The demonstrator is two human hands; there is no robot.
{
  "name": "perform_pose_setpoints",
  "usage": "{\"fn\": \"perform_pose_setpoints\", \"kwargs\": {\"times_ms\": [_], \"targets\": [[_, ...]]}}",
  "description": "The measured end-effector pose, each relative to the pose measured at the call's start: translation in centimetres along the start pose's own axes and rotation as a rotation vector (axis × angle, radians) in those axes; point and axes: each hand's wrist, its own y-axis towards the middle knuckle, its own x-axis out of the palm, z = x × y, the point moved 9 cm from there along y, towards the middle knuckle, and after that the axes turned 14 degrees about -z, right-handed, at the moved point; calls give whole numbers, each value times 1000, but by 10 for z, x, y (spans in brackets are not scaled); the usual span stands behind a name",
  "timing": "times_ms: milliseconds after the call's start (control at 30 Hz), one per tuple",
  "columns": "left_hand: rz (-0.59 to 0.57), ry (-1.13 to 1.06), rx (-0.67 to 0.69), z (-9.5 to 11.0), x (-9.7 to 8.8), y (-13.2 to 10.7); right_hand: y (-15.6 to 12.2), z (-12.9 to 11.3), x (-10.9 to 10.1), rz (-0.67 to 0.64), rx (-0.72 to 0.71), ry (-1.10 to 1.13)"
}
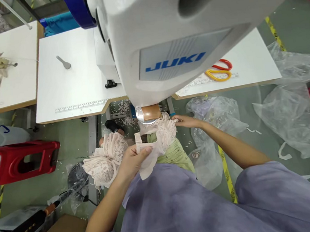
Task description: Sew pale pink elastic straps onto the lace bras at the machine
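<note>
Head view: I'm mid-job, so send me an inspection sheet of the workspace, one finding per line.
Surface: white table, ruler markings near its front edge.
Job's things: lace bra below the sewing machine; lace pieces heaped to the left.
Clutter: scissors on the right; small grey tool on the left; scraps on the floor.
Hands: left fingers grip the bra's band; right fingers pinch its lace edge.
Cables: dark cord low at left, route unclear.
Surroundings: red stool left; plastic bags right.

Sewing workshop: JUKI machine (173, 25), ruler-marked white worktable (81, 72), scissors (221, 71), striped floor tape (228, 176).
</note>
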Motion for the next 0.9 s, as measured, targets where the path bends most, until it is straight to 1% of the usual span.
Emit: {"fn": "perform_pose_setpoints", "kwargs": {"times_ms": [67,133,200,267,300,333,367,400,433,467,500,533,567,600,633,667,700,733,767,800,833,867,900], "targets": [[3,18,0,1,1,0,-4,1,-1,15,1,51],[12,50,6,6,-3,0,-15,1,-8,57,8,90],[29,136,0,18,-16,1,-35,-2,-19,108,12,118],[56,303,-36,39,-37,4,-65,-14,-32,204,-18,235],[97,426,-50,53,-50,7,-82,-25,-37,268,-54,340],[164,574,-47,70,-62,11,-98,-39,-41,342,-110,469],[276,748,-6,92,-72,15,-112,-57,-41,397,-183,596],[426,918,73,114,-76,18,-122,-77,-38,434,-261,696],[524,1042,177,132,-70,23,-128,-101,-33,442,-346,749],[541,1115,284,141,-56,32,-128,-126,-25,396,-417,762],[436,1122,347,137,-37,45,-126,-148,-18,360,-485,767],[253,1047,375,125,-16,61,-123,-168,-12,317,-550,778],[22,921,320,103,5,75,-118,-183,-8,266,-599,778],[-153,761,226,79,22,85,-113,-194,-7,210,-627,761],[-226,623,149,59,31,89,-108,-201,-9,155,-627,715],[-255,541,100,45,36,90,-102,-202,-16,127,-595,636],[-243,485,72,36,37,90,-97,-198,-32,151,-533,531],[-216,464,68,31,36,88,-91,-190,-57,230,-445,406],[-200,462,74,30,35,86,-87,-182,-89,365,-337,268],[-198,453,76,31,35,83,-87,-173,-129,558,-216,150],[-202,447,83,33,36,79,-85,-170,-166,705,-93,3],[-201,452,98,38,36,75,-79,-170,-198,783,25,-136],[-184,472,121,44,36,70,-70,-172,-227,818,68,-165]]}}
